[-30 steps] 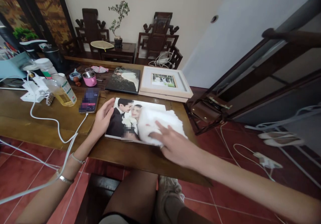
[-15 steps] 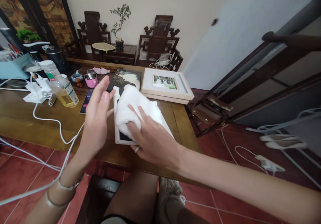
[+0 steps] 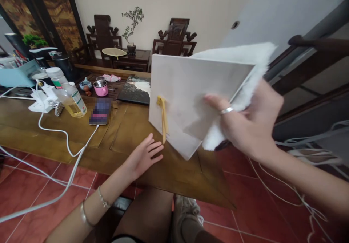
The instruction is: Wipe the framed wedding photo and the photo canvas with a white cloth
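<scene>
My right hand (image 3: pixel 242 119) grips a picture frame (image 3: pixel 185 86) by its right side, thumb on the pale back. Tilted up, the frame turns that back toward me, and its front is hidden. A yellow stand leg (image 3: pixel 164 119) sticks out from the back at the left. Behind the frame, under my right fingers, is a white cloth (image 3: pixel 259 56). Below the stand leg, my left hand (image 3: pixel 145 154) is open with fingers spread, close to the leg's lower end and holding nothing.
On the wooden table (image 3: pixel 122 134) lie a dark photo panel (image 3: pixel 133 94), a phone (image 3: pixel 100 111) on a white cable, a pink cup (image 3: pixel 100 88), an oil-like bottle (image 3: pixel 69 96) and a power strip (image 3: pixel 40 103). A bonsai (image 3: pixel 131 28) stands behind.
My right hand has lifted the frame with the cloth and turned its back toward me. My left hand has dropped lower and to the right. The lifted frame now blocks the stacked frames from view.
</scene>
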Tool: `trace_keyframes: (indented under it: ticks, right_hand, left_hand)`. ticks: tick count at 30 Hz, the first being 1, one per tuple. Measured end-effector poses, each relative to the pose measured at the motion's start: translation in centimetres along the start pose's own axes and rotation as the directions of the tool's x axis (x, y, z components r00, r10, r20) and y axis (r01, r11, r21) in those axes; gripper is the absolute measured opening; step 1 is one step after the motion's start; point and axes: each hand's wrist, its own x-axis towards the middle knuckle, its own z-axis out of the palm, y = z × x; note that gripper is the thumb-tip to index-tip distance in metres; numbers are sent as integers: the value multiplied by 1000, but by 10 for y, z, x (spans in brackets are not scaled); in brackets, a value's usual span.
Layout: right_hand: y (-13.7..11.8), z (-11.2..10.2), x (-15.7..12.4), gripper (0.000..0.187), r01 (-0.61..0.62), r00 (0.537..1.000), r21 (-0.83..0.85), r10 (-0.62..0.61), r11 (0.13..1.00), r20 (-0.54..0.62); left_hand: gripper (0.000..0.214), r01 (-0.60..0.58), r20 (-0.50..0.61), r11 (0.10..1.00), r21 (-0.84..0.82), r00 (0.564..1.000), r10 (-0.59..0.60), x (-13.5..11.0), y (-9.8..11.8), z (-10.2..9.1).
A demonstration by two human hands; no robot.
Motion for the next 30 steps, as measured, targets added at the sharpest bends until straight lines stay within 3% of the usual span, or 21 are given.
trace_keyframes:
  ticks: [2,4,6,8,10,12,13,15,17,18,20,21,22,23,25,27,30]
  right_hand:
    - [4,3,-1,16,-260,960,202,276,944,-53]
    - [4,6,-6,21,-439,877,385,481,812,-15]
    - [2,8,-12,26,-565,778,493,626,662,53]
    - [2,9,-18,33,-655,684,540,718,529,126]
    - [9,9,-19,37,-711,607,542,781,449,149]
    - [23,8,-16,38,-711,577,534,813,458,71]
    - [31,6,-13,39,-683,593,526,805,506,-4]
    - [45,0,-5,42,-578,687,454,704,678,-178]
    - [54,-9,2,43,-433,820,246,492,868,-292]
    - [56,-14,4,39,-352,883,100,366,931,-295]
    - [54,-22,4,22,-165,979,-175,140,971,-146]
    - [51,-24,2,13,-50,999,-259,50,965,-4]
    - [47,-24,-1,5,76,986,-289,-29,954,163]
    - [43,-23,-5,7,200,939,-272,-104,941,328]
    - [37,-17,-15,26,387,788,-170,-230,906,572]
    - [34,-8,-28,39,485,655,-90,-293,870,697]
    - [37,6,-46,40,550,521,-53,-293,834,802]
  left_hand:
    - [43,-69,17,998,-12,997,69,10,-2,6]
    - [38,-199,-46,980,-28,979,197,18,-4,7]
    - [31,-350,-159,937,-21,926,342,22,-3,6]
    - [28,-472,-239,881,19,854,462,21,2,3]
    - [28,-525,-253,848,71,813,525,18,12,-2]
    - [28,-522,-294,843,129,792,535,14,27,-9]
    - [27,-505,-324,849,157,785,527,13,35,-14]
    - [26,-455,-356,863,220,786,505,13,49,-23]
    - [27,-415,-344,864,287,797,497,13,61,-32]
    - [27,-401,-326,858,321,804,497,14,66,-35]
    - [27,-367,-295,845,388,819,492,17,74,-41]
    - [28,-352,-276,837,419,829,487,18,76,-43]
    - [29,-338,-260,828,448,837,482,19,78,-45]
    - [29,-328,-243,817,475,843,480,20,80,-47]
    - [28,-322,-207,788,524,850,485,23,82,-49]
    - [25,-324,-179,758,566,850,496,26,84,-51]
    - [23,-314,-161,725,613,849,504,31,87,-53]
